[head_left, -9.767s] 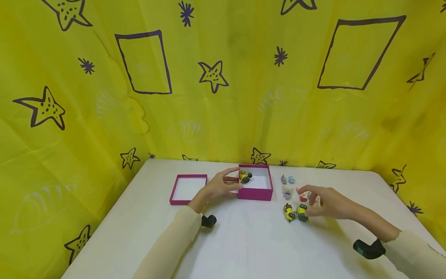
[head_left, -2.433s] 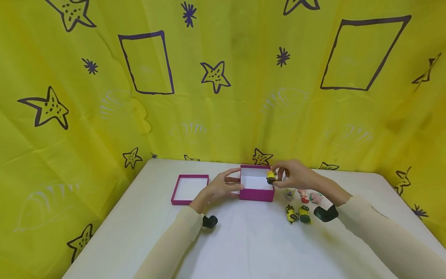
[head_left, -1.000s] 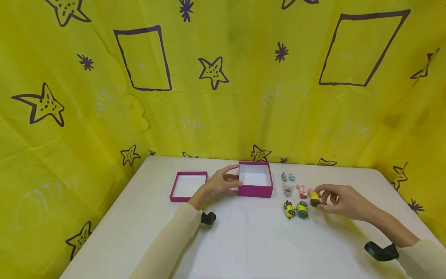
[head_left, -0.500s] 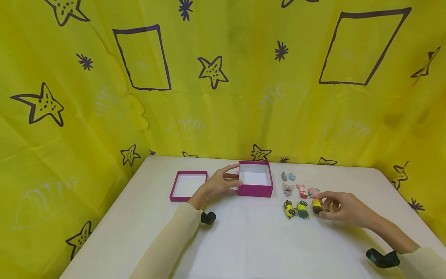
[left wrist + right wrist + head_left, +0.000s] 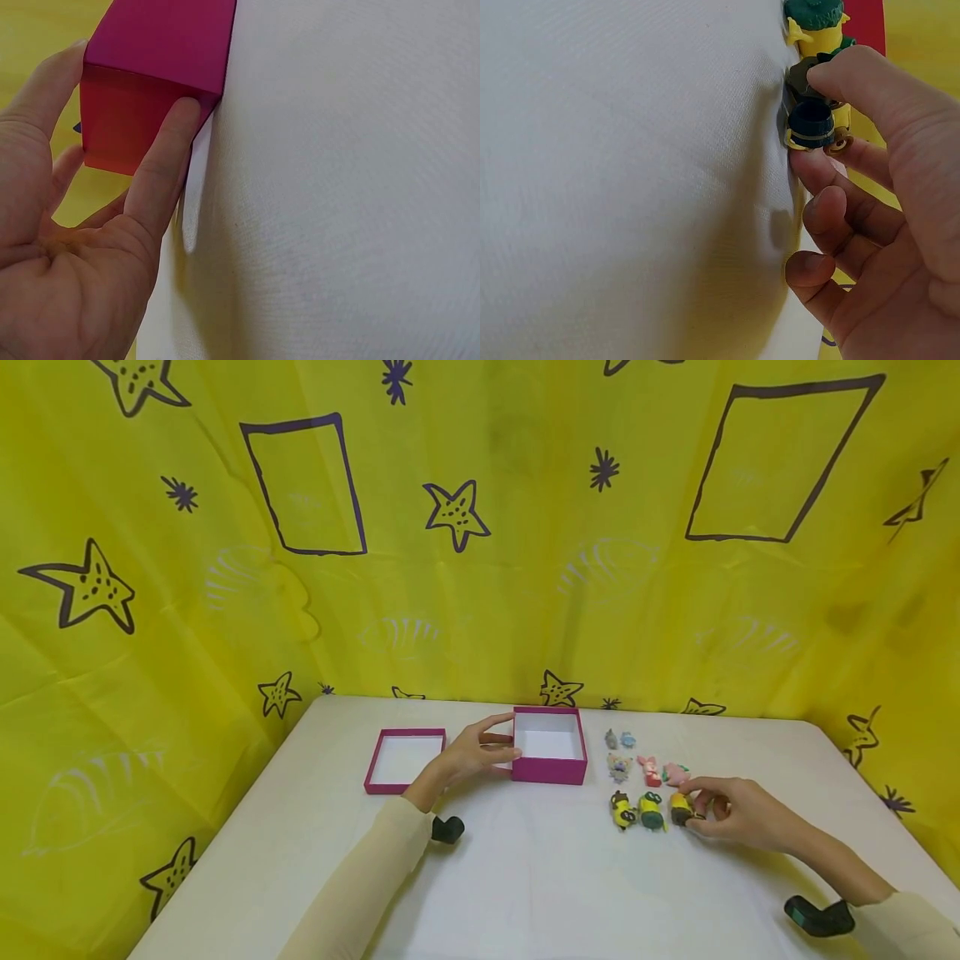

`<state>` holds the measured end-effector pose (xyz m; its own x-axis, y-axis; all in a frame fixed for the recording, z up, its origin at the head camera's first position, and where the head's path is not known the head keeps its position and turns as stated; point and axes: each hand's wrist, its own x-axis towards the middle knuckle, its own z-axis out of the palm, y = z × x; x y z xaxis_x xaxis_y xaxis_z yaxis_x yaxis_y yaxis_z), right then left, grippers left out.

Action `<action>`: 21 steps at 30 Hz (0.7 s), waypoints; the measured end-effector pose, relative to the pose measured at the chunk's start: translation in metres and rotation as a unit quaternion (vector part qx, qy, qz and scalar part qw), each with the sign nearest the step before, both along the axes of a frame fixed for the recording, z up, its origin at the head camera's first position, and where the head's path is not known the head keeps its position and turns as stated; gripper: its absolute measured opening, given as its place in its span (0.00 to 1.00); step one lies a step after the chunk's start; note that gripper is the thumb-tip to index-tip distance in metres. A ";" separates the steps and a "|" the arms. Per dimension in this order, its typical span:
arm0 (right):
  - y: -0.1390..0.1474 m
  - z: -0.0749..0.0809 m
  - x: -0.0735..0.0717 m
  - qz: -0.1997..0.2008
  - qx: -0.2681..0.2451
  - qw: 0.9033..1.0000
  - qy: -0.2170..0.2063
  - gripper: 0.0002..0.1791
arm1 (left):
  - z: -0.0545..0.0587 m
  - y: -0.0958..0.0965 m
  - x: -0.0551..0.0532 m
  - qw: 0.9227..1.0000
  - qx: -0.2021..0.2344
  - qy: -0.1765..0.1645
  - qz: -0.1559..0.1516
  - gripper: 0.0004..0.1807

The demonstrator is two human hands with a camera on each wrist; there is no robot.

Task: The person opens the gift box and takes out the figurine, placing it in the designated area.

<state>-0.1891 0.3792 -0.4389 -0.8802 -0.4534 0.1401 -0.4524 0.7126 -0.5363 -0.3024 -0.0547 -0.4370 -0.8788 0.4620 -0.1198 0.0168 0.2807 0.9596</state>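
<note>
My left hand [image 5: 468, 752] touches the left side of an open magenta box [image 5: 551, 772] with white inside. In the left wrist view, its nearly straight fingers [image 5: 161, 161] lie against the box wall. My right hand [image 5: 746, 814] pinches a small yellow-and-brown toy figure [image 5: 681, 808] between thumb and fingers, down at the table. In the right wrist view, the figure's dark blue cup-like part [image 5: 810, 126] shows under the thumb. Left of it lie a yellow-and-green toy figure [image 5: 651, 811] and a yellow-and-brown toy figure [image 5: 622, 811], in one row.
Behind that row lie a grey-and-beige figure [image 5: 619, 767], a pink-and-red figure [image 5: 650, 771] and a pink figure [image 5: 677, 774]. Farther back are small grey [image 5: 611, 739] and blue [image 5: 627, 739] figures. The magenta-rimmed lid [image 5: 405, 790] lies left on the white table [image 5: 525, 877]. A yellow curtain [image 5: 510, 610] hangs behind.
The yellow-and-brown figure was in the box; my right hand lifted it out and brought it right and down to the front row's right end. My left hand stays at the box.
</note>
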 end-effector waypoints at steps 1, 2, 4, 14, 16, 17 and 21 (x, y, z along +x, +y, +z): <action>0.000 0.000 0.000 -0.001 0.001 1.000 -0.002 0.23 | 0.000 0.000 0.000 1.000 0.002 -0.002 0.000 0.41; 0.000 0.000 0.000 -0.001 0.001 1.000 -0.003 0.23 | 0.000 0.000 0.000 1.000 0.002 -0.003 -0.001 0.42; 0.000 -0.001 0.000 0.001 -0.001 1.000 -0.004 0.24 | 0.000 0.001 0.000 1.000 0.003 -0.004 -0.001 0.42; 0.002 -0.003 0.001 0.009 -0.014 1.000 0.000 0.24 | -0.002 0.001 -0.002 1.000 0.005 -0.013 0.002 0.42; 0.002 -0.003 0.001 0.011 -0.015 1.000 0.000 0.24 | -0.002 0.001 -0.002 1.000 0.004 -0.012 0.002 0.42; 0.002 -0.003 0.001 0.012 -0.015 1.000 -0.001 0.24 | -0.003 0.001 -0.002 1.000 0.005 -0.011 0.001 0.42; 0.003 -0.003 0.000 0.015 -0.015 1.000 -0.003 0.24 | -0.003 0.001 -0.002 1.000 0.007 -0.013 0.001 0.41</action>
<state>-0.1891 0.3817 -0.4419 -0.8678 -0.4744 0.1480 -0.4689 0.6829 -0.5602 -0.3045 -0.0540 -0.4398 -0.8761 0.4623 -0.1366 -0.0092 0.2672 0.9636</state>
